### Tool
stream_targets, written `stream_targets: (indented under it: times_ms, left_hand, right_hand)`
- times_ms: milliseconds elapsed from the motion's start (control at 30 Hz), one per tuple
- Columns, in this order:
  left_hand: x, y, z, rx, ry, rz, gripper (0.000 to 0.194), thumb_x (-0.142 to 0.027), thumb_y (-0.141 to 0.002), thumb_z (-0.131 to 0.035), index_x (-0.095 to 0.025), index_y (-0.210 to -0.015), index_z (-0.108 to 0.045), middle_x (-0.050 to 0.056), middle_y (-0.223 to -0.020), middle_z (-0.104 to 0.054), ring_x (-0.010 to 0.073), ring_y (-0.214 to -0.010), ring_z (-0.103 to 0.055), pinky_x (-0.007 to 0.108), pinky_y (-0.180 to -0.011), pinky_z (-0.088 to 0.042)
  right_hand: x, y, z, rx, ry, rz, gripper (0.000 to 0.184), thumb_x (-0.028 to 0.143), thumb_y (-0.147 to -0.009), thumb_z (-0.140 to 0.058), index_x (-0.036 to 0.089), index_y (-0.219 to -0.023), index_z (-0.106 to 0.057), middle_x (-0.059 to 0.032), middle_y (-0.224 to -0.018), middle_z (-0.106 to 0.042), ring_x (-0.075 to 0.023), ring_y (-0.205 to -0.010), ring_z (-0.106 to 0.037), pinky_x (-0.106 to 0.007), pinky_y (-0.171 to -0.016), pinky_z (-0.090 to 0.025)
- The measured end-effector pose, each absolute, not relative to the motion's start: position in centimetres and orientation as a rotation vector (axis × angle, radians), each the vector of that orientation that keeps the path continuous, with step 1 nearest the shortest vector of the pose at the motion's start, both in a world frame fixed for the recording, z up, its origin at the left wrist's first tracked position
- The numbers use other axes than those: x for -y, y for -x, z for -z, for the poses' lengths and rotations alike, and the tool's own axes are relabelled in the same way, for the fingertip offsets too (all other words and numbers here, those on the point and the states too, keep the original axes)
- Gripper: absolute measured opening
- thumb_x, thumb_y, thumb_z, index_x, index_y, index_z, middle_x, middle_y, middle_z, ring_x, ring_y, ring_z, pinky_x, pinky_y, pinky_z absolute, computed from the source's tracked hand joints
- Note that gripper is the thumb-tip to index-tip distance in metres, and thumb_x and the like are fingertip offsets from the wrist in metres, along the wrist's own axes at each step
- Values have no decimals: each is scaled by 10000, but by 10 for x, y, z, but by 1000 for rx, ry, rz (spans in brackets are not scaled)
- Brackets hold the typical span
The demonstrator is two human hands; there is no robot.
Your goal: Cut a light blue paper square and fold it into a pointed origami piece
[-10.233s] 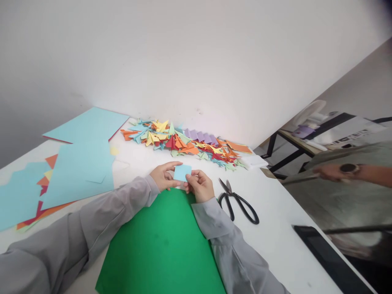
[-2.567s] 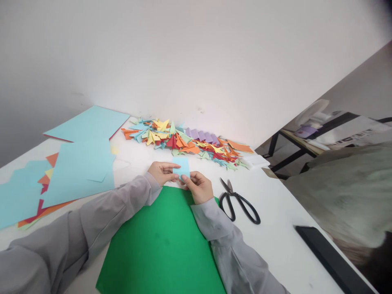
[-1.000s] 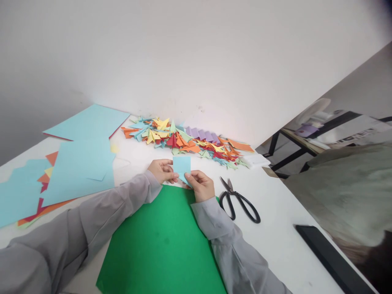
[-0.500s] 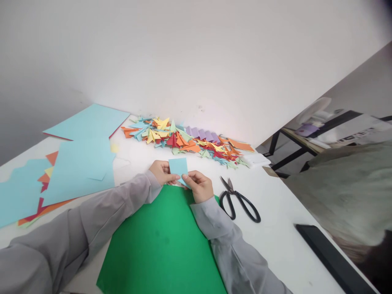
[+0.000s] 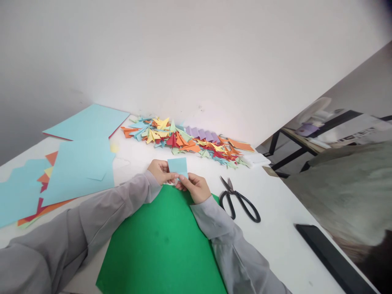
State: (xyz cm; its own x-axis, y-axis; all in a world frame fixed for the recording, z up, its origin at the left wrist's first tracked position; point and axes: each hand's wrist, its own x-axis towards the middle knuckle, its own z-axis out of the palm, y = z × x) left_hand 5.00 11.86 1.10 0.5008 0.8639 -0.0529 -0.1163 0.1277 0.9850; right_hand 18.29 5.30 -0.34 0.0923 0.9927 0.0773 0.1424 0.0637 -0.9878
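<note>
Soft bright light, blurry right edge

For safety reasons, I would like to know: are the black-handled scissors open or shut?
Partly open: the scissors lie with their blades apart, in a narrow V.

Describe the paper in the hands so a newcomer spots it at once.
On the white table, find the big green sheet. At its far end, the left hand and right hand hold the paper. Unlike the large light-blue sheets at left, it's small and squarish.
</note>
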Motion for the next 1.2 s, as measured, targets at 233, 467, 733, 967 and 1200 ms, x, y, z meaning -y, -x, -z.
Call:
stream_targets:
  times_ms: [233, 467, 733, 967, 1200]
  left_hand:
    - [-119, -48, -14, -794, -1236, -775, 293, -216, -364, -781, -73, -513, -573, 5, -377, -564, 76, -320, -479, 187, -349, -371]
    - [-121, -49, -12, -806, -1225, -787, 280, -206, -387, -777, -77, -532, -575, -1, -377, -556, 74, -322, -474, 194, -366, -374]
    - [-128, -50, -2, -785, -1147, -815, 315, -272, -407, -773, -77, -569, -586, 7, -383, -559, 79, -327, -481, 202, -367, -376]
    - [-127, -52, -6, -755, -947, -883, 392, -249, -307, -801, -74, -574, -572, 5, -368, -555, 85, -340, -497, 190, -360, -378]
    - [-126, -51, -5, -748, -985, -882, 353, -245, -356, -792, -72, -575, -575, 11, -382, -560, 79, -335, -491, 191, -357, -373]
  right_hand:
    - [-54, -179, 4, 1261, 1291, -958, 298, 446, -652, -611, 160, -570, -599, -5, -513, -613, -110, -454, -505, -243, -479, -406]
    - [-53, -179, 5, 1271, 1417, -895, 344, 456, -676, -579, 165, -504, -519, 10, -438, -553, -89, -396, -452, -220, -434, -360]
    - [-52, -175, 1, 1212, 1480, -739, 446, 478, -672, -566, 188, -389, -378, 46, -320, -433, -57, -319, -335, -206, -385, -274]
    - [-54, -178, 4, 1225, 1366, -847, 379, 502, -696, -521, 182, -502, -462, 42, -384, -477, -71, -357, -376, -209, -398, -298]
    - [-56, -181, 10, 1197, 1404, -700, 481, 491, -660, -569, 203, -380, -304, 77, -287, -331, -47, -310, -252, -215, -357, -197]
